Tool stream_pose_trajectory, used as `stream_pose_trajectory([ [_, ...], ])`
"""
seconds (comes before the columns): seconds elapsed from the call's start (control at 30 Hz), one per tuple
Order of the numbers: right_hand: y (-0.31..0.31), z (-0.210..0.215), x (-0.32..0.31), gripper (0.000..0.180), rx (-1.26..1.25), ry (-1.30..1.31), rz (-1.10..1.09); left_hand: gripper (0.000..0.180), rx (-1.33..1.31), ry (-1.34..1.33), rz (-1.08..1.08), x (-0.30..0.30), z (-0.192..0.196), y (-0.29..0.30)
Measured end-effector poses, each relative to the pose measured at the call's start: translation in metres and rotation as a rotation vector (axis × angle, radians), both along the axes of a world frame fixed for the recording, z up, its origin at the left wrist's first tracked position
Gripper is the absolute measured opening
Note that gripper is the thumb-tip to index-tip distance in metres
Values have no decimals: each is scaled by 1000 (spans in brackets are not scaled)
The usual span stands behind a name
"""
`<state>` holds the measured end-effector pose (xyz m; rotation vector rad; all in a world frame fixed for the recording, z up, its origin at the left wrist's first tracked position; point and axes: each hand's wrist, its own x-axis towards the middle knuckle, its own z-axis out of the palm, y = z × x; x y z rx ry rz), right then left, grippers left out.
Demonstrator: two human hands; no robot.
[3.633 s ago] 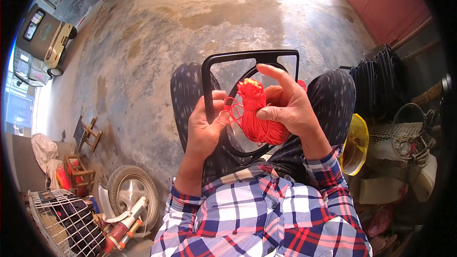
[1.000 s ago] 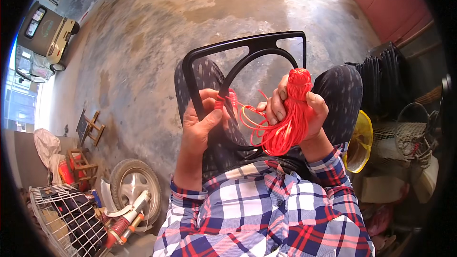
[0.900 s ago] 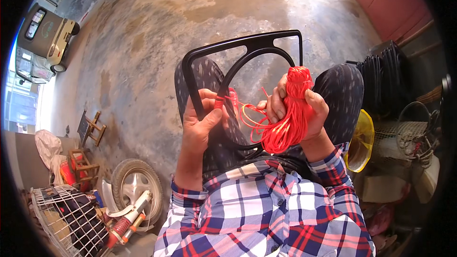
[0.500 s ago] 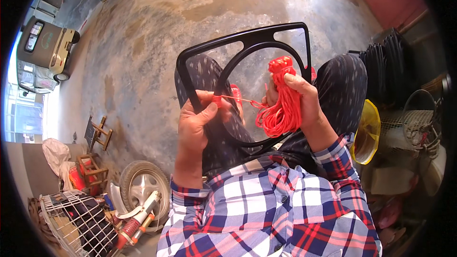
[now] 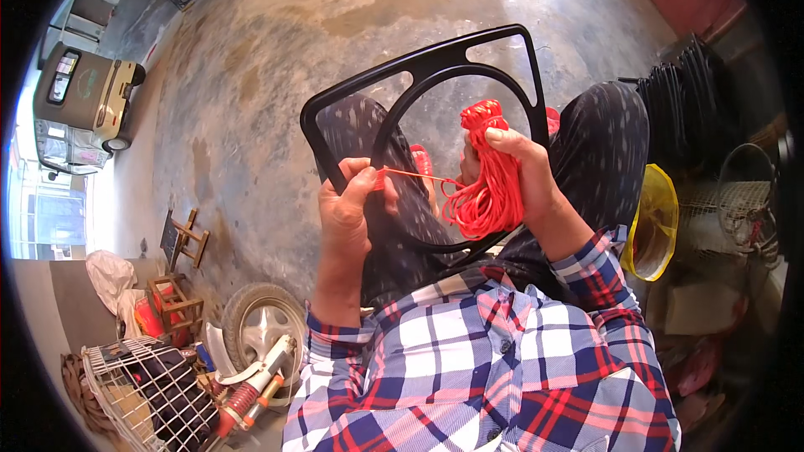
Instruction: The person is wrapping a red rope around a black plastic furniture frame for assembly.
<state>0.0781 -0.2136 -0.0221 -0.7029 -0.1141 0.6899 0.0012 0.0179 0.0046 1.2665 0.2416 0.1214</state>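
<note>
A black frame [image 5: 435, 59] with a round ring inside it rests across my lap, tilted with its left side lower. Red cord is wound in several tight turns [image 5: 379, 179] round the ring's left side. My left hand [image 5: 345, 201] pinches the frame right at these turns, thumb on top. In my right hand [image 5: 536, 176], inside the ring's opening, is a hank of red cord [image 5: 487, 192], gripped near its bound upper end with loops hanging below. One taut strand [image 5: 419, 174] runs from the hank to the wound turns.
A wheel [image 5: 264, 326], a shock absorber [image 5: 255, 389] and a white wire basket [image 5: 151, 385] lie at lower left, near small wooden stools [image 5: 176, 301]. A yellow-rimmed container [image 5: 657, 222] stands right of my knee. Black frames [image 5: 682, 100] are stacked beyond it. A three-wheeled vehicle [image 5: 88, 100] is parked far left.
The frame has tipped a little, and its top edge sits slightly higher and to the left. My right hand with the hank has shifted slightly left. The left hand still pinches the wound part.
</note>
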Motion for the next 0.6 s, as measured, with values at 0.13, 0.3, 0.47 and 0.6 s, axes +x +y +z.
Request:
stream_pose_trajectory([
  [0.13,0,-3,7,31,64,174,-140,15,19,-64,-11,-3,-5,1],
  [0.3,1,3,8,28,163,217,-251,18,42,-72,-11,-6,-5,2],
  [0.47,0,1,14,28,130,208,-373,18,13,-35,6,-9,-3,1],
  [0.6,-7,-8,22,31,181,163,-450,18,-27,-27,28,-8,-3,1],
])
